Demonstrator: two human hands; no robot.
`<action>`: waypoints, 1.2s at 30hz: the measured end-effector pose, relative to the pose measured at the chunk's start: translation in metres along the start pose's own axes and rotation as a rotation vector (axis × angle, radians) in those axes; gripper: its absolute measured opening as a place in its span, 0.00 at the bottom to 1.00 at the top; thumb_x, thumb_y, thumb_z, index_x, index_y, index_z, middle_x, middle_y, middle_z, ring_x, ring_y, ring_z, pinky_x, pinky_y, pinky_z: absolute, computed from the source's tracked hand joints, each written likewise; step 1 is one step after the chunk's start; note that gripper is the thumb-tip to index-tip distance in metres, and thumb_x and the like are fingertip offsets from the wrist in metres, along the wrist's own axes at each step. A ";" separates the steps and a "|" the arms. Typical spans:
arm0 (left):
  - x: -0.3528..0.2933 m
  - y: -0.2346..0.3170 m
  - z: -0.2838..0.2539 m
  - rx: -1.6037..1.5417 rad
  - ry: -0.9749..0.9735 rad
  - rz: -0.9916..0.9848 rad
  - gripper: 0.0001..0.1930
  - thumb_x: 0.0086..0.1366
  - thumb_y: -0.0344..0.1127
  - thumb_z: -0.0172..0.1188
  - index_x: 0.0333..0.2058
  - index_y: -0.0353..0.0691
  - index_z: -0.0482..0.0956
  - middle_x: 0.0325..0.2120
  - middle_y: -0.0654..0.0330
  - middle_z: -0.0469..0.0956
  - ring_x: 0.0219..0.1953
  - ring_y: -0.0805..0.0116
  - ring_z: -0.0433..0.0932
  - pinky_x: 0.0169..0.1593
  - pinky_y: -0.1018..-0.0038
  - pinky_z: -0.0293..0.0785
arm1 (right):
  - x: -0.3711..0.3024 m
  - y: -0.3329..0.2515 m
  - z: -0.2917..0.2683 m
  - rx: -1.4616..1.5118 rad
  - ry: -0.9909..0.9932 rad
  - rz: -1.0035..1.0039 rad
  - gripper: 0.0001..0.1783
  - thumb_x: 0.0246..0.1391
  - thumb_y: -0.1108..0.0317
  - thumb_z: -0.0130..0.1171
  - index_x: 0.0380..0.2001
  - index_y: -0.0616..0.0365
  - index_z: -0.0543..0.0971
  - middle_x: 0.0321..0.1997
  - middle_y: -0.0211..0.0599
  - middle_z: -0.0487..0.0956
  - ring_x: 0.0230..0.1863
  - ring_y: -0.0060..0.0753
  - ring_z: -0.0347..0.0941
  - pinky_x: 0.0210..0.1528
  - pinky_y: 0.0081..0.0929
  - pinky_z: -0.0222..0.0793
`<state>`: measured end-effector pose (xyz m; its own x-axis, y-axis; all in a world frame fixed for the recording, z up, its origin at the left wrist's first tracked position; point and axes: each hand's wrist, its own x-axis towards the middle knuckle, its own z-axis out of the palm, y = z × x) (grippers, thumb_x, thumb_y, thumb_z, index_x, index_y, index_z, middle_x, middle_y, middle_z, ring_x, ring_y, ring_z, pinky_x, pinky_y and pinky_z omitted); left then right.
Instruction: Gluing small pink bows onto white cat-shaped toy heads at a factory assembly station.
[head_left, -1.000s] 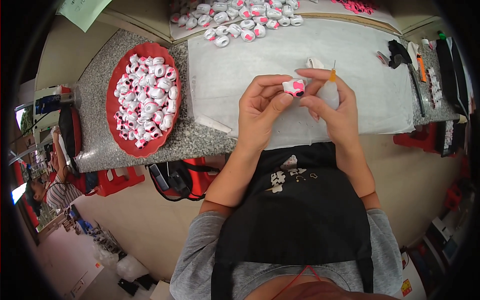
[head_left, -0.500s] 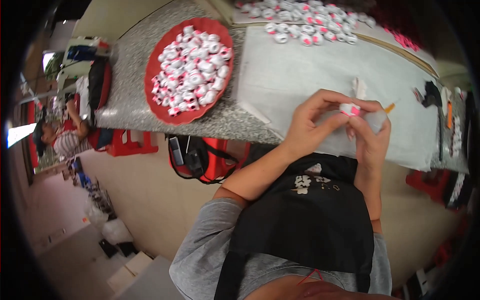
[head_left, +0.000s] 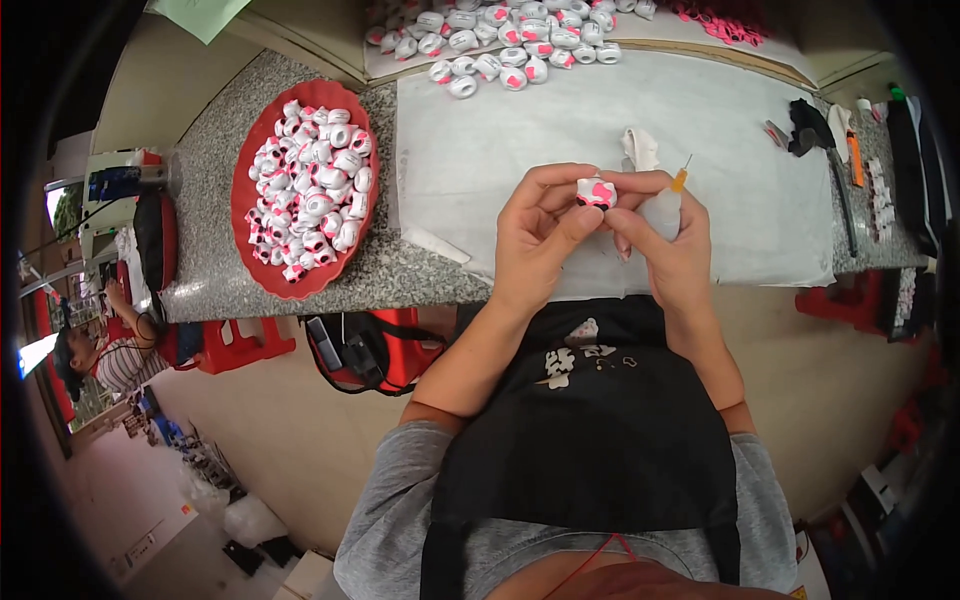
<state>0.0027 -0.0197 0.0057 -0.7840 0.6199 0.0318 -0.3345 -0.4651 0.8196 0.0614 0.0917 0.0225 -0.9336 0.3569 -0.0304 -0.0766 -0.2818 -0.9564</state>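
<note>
The left hand (head_left: 545, 228) and right hand (head_left: 672, 240) pinch a small, rounded white-pink-black piece (head_left: 597, 193) above a white sheet (head_left: 755, 190); the right hand also grips a translucent needle-tipped bottle (head_left: 662, 213). A red, scalloped bowl (head_left: 243, 195) of similar pieces (head_left: 312, 190) stands left.

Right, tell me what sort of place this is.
Likely a small workshop for handwork. A red tray on the speckled worktop is heaped with small white-and-pink pieces, more lie in a pile at the back, and the right hand holds a needle-tipped bottle.

A head-worn fisheye looks down — near the worktop (head_left: 395, 272).
</note>
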 end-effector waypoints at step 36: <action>0.000 -0.008 -0.010 0.193 0.213 0.158 0.14 0.47 0.20 0.54 0.35 0.33 0.65 0.30 0.58 0.71 0.34 0.75 0.70 0.38 0.83 0.65 | 0.011 0.000 0.005 -0.607 0.143 -0.324 0.07 0.34 0.83 0.53 0.21 0.63 0.72 0.24 0.33 0.70 0.26 0.22 0.66 0.29 0.15 0.60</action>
<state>0.0002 -0.0223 -0.0066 -0.9170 0.3938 0.0639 -0.1102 -0.4038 0.9082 0.0495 0.0914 0.0239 -0.8385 0.4643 0.2850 -0.0948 0.3908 -0.9156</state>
